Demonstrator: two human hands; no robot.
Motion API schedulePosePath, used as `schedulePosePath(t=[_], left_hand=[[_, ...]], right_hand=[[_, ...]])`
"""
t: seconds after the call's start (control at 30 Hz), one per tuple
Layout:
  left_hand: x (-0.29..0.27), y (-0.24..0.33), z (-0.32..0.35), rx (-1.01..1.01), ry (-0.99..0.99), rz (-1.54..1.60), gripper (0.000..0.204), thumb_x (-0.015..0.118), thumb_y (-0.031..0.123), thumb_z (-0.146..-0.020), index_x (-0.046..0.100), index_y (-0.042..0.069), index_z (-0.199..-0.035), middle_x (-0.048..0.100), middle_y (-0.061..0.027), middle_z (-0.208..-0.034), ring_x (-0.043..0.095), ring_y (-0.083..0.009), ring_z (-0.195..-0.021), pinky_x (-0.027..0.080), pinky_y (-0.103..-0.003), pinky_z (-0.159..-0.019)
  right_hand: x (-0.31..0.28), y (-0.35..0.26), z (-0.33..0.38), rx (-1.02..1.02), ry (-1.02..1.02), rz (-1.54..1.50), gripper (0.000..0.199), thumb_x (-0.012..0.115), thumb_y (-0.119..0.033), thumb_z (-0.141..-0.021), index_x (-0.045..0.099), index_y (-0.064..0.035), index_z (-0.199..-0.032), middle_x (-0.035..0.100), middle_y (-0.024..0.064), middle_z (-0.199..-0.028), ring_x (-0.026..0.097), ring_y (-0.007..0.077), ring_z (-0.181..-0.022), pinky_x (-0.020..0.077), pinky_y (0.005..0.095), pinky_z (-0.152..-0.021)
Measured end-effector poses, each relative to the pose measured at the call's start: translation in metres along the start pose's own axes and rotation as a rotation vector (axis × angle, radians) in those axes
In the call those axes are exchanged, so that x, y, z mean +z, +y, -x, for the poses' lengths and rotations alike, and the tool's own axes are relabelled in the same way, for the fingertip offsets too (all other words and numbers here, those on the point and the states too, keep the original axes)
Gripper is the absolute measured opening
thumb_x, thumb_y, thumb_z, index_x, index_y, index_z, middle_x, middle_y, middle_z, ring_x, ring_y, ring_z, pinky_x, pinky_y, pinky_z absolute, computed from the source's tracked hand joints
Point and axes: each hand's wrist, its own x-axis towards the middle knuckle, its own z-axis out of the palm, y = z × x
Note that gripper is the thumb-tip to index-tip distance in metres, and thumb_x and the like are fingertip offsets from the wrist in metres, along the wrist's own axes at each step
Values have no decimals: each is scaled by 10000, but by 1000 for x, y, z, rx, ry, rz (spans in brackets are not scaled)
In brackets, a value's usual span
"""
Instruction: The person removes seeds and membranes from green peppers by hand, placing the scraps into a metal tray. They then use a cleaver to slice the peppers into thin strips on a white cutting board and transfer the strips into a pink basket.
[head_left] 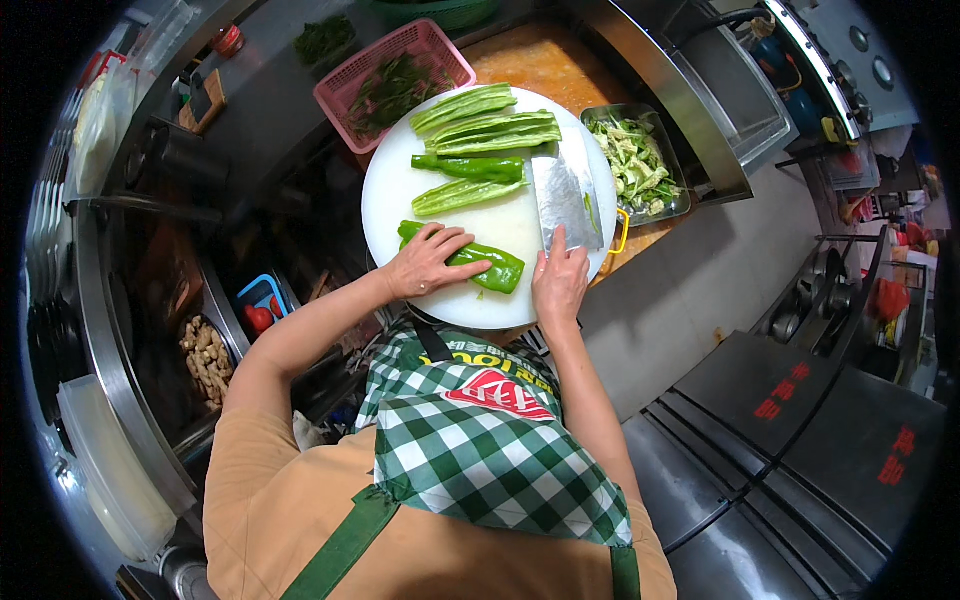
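Note:
On the round white cutting board [385,185], my left hand [430,262] holds down a glossy green pepper [506,272], its fingers laid across the top. My right hand [560,283] is closed around a cleaver [562,195], whose handle is hidden in the grip. The broad blade lies flat on the board, pointing away from me, with a thin green sliver on it. Beyond my left hand, another green pepper piece [460,168] shows its skin. Pale-green opened pepper pieces [492,132] lie around it, cut faces up.
A pink basket [330,95] of leafy greens touches the board's far left side. To the right stands a metal tray [684,200] of cut green pieces, beside a yellow handle [622,232]. Ginger [205,360] and a blue container [262,290] with red items sit lower left.

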Motion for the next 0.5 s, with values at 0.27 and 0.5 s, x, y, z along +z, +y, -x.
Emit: schedulePosePath(t=[0.27,0.5], left_hand=[[-2,23,5,-106,145,16,464,563,149,-776,567,249,-1229,533,-119,-1195,537,-260,-1011,387,-385,-864],[9,9,8,-68,185,156,320,651,161,-751,644,162,-1071,576,-64,-1063,545,-234,-912,426,-353,-796]], right_hand=[[-8,9,-9,99,-70,-203,518,603,-77,-762,461,-46,-1259,509,216,-937,551,377,-860,466,444,-750],[-88,28,6,211,52,-360,186,562,-87,-841,561,-17,-1014,603,181,-744,604,305,-649,473,381,-617]])
